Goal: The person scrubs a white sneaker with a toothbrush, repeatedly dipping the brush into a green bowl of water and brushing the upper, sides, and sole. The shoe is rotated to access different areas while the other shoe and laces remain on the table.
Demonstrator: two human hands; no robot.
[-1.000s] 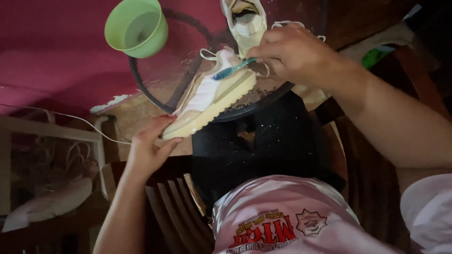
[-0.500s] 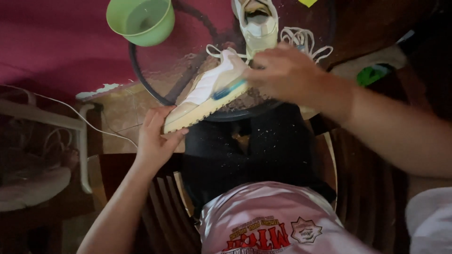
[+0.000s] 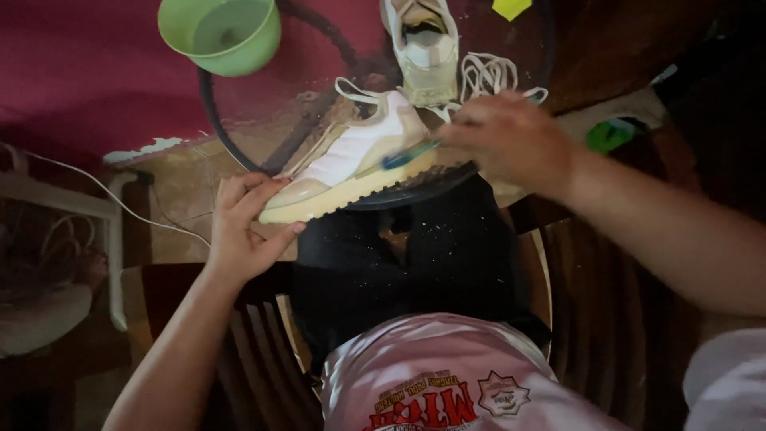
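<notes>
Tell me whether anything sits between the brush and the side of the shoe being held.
Nothing visible does. The blue brush in the right hand lies right against the side of the shoe, which the left hand steadies at the toe.

— What is the sneaker made of?
— Matt cream cloth, smooth white panels, a ridged rubbery sole.
— And around it?
— The bowl is glossy green plastic; the round bench looks like speckled glass in a dark rim.

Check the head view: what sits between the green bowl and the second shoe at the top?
Nothing stands there. In the head view, only bare glass tabletop lies between the green bowl and the second shoe, with the table's dark frame showing through it.
</notes>
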